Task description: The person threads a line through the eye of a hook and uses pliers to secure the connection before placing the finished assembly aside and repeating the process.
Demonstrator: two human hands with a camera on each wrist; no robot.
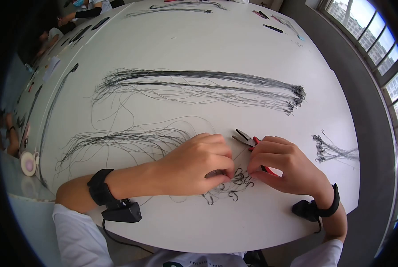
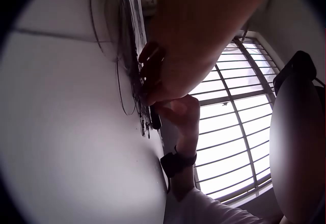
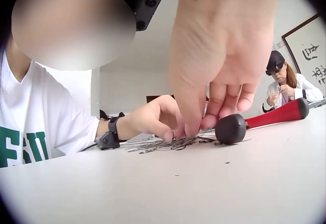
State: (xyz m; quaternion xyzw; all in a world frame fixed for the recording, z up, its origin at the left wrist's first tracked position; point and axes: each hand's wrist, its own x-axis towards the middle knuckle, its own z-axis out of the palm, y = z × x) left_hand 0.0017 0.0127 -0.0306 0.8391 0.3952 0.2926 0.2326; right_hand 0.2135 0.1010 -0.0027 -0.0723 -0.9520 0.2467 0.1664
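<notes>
A cluster of dark fish hooks (image 1: 239, 178) on thin lines lies at the table's front middle. My left hand (image 1: 203, 162) is bent over it, thumb and forefinger pinching at a hook among the cluster. Opposite it, my right hand (image 1: 281, 164) arches over red-handled pliers (image 1: 245, 139), which lie on the table with jaws parted. In the right wrist view, that hand's thumb and fingertips (image 3: 191, 129) point down at the hooks, beside the black handle end (image 3: 230, 129); I cannot tell what they hold. The lines (image 1: 128, 138) trail left from under my left hand.
A long bundle of hooked lines (image 1: 208, 78) stretches across the table beyond my hands. A smaller hooked bunch (image 1: 323, 149) lies by the right edge. A white spool (image 1: 28, 163) sits far left. Farther off are a black-handled tool (image 1: 273, 28) and other people at work.
</notes>
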